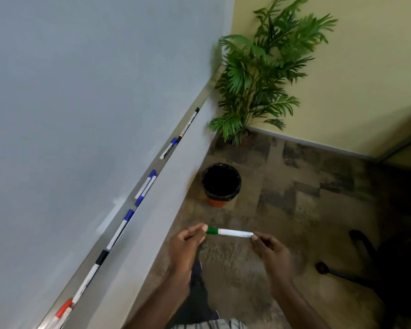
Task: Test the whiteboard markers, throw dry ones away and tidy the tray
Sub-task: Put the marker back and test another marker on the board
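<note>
I hold a white marker with a green cap (pixel 230 232) level in front of me, above the floor. My left hand (pixel 188 241) pinches the green cap end; my right hand (pixel 269 248) pinches the white tail end. The cap sits on the marker. Along the whiteboard (pixel 81 103) runs a metal tray (pixel 160 165) with several markers lying in a loose line: a black one (pixel 189 121) farthest, blue ones (pixel 169 147) (pixel 146 185) (pixel 121 227), a black one (pixel 91 273) and red ones (pixel 61 313) nearest.
A bin with a black liner and orange base (pixel 221 185) stands on the carpet below the tray, ahead of my hands. A potted palm (pixel 259 74) fills the corner. The base of an office chair (pixel 365 257) is at the right.
</note>
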Demonstrator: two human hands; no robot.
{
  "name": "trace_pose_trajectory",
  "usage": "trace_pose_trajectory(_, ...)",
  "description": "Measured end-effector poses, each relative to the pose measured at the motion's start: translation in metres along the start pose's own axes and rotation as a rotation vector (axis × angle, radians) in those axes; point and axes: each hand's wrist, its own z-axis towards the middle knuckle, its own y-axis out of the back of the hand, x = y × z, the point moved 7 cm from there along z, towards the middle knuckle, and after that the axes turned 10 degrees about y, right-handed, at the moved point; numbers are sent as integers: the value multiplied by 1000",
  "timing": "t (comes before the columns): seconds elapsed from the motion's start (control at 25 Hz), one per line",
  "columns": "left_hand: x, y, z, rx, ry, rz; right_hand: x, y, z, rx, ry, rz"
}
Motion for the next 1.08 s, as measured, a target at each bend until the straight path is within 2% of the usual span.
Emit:
trace_pose_trajectory(0.2,-23,-35,83,37,67,54,-6,-15,79,96,-10,-140)
trace_pose_trajectory(0.32,-50,-58,135,87,69,93,-6,-31,134,69,-30,-159)
trace_pose_trajectory(0.44,-77,-74,177,72,23,163,-10,-55,176,10,-91,-115)
trace_pose_trajectory(0.6,-115,-91,225,18,-27,301,-8,-96,232,35,-148,-107)
trace_pose_trajectory(0.72,-137,-111,253,80,-68,395,-14,-112,275,25,-212,-158)
trace_pose_trajectory(0.92,-158,-152,313,181,6,424,-7,-128,352,-38,-268,-234)
trace_pose_trajectory(1.08,-180,-185,359,256,61,425,2,-149,412,74,-238,-382)
